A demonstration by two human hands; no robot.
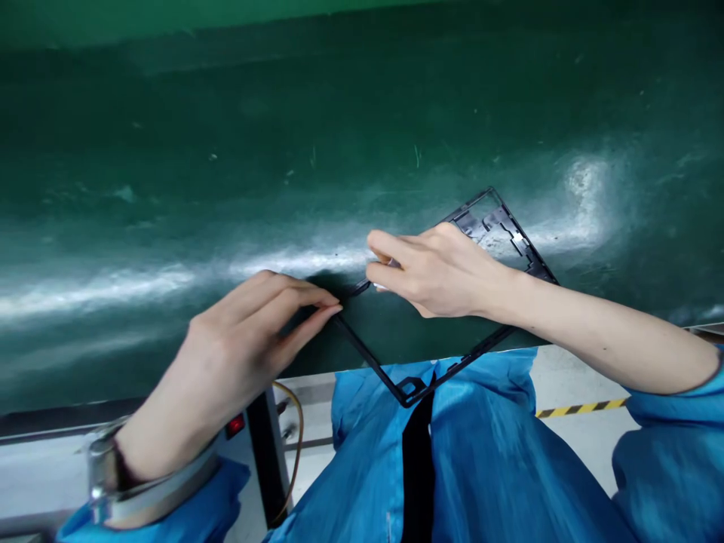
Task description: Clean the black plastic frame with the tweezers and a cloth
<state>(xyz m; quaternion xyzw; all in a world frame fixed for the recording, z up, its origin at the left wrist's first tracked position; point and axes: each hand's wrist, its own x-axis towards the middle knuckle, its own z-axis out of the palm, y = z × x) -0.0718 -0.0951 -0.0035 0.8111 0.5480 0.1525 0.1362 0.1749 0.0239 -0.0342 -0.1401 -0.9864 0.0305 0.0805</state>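
A thin black plastic frame (367, 354), roughly rectangular, lies at an angle over the front edge of the green bench; its near corner sticks out past the edge. At its left corner, the thumb and fingertips of my left hand (243, 332) pinch the rim. My right hand (441, 268) is above the frame with its fingers curled closed near the upper left side. Something small and whitish shows between those fingers, too hidden to name. Behind my right wrist, the frame's far right part holds a dark panel with cut-outs (503, 234).
The bench has a shiny green mat (283, 166) with scuffs and light streaks. Below its edge are a red switch (234, 426), a yellowish cable (299, 437) and a dark post. Yellow-black tape (582, 408) marks the floor. My blue garment (480, 452) is close to the edge.
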